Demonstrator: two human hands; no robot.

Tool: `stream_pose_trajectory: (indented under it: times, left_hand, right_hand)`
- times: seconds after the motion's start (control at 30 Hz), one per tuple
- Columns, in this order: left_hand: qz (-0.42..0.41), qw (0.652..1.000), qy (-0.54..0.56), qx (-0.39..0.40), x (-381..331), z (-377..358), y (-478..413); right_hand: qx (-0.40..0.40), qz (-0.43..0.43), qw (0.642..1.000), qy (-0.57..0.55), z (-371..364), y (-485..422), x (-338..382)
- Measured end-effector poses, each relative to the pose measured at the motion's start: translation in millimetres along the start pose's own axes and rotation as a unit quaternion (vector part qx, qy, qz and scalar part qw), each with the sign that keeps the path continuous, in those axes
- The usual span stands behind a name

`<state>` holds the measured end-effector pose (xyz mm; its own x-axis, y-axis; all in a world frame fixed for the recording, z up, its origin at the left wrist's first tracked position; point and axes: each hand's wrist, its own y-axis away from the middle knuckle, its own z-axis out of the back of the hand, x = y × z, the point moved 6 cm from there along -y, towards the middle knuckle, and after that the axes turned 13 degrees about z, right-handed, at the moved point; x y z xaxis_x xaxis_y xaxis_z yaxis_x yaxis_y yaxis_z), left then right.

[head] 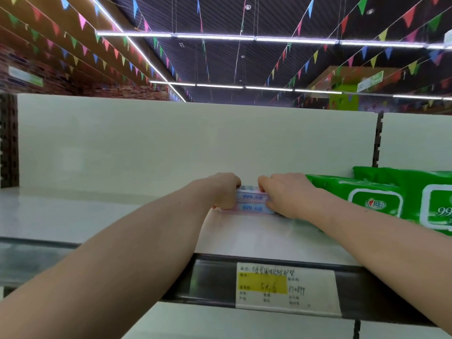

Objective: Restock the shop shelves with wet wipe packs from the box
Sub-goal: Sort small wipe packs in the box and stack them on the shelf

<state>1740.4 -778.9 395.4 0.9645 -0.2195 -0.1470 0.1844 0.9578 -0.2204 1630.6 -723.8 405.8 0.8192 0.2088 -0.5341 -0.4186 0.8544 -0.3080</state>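
Two small pink-and-blue wet wipe packs [252, 203] lie stacked one on the other on the white top shelf [102, 216], near the white back panel. My left hand [223, 190] grips the stack's left end with curled fingers. Its right end is gripped by my right hand [285, 194], fingers over the top pack. Both forearms reach up over the shelf's front edge. The box is out of view.
Large green wet wipe packs [371, 199] lie on the shelf right beside my right hand. A price label [286, 287] sits in the dark rail along the shelf's front edge. A slotted upright [378, 140] divides the back panels at right. Bunting and strip lights hang overhead.
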Motion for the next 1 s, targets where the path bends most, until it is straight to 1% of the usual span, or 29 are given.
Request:
stream_pose_trajectory:
  times: [0.2,0.33,0.4,0.47,0.53,0.63,0.73,0.8,0.87,0.93,1.0]
  left_hand:
    - [0.012,0.999,0.029,0.038,2,2,3]
    - [0.007,1.000,0.012,0.019,-1,5,5]
    - [0.005,1.000,-0.001,0.021,-3,5,4]
    - [0.005,0.999,-0.023,0.032,-5,4,6]
    - [0.012,0.997,-0.068,0.034,-5,6,12]
    - [0.030,0.991,-0.133,0.000,-4,22,26]
    - [0.051,0.991,-0.118,-0.043,5,45,40]
    - [0.083,0.989,-0.105,-0.065,18,60,59]
    - [0.120,0.982,-0.114,-0.087,30,74,83]
    - [0.164,0.972,-0.127,-0.110,40,86,111]
    - [0.224,0.956,-0.135,-0.130,52,95,143]
  right_hand:
    - [-0.006,0.004,1.000,0.004,0,0,1]
    - [-0.004,0.000,1.000,0.010,2,0,0]
    - [0.004,-0.002,1.000,0.010,2,0,0]
    - [0.022,-0.004,1.000,0.006,1,2,-1]
    - [0.044,0.000,0.999,0.008,3,4,0]
    - [0.062,0.013,0.998,0.016,15,5,5]
    - [0.031,0.042,0.999,-0.012,39,2,14]
    - [0.008,0.075,0.997,-0.034,60,1,26]
    - [-0.025,0.120,0.991,-0.046,82,1,45]
    - [-0.087,0.181,0.978,-0.058,110,8,69]
    - [-0.141,0.241,0.957,-0.082,132,20,94]
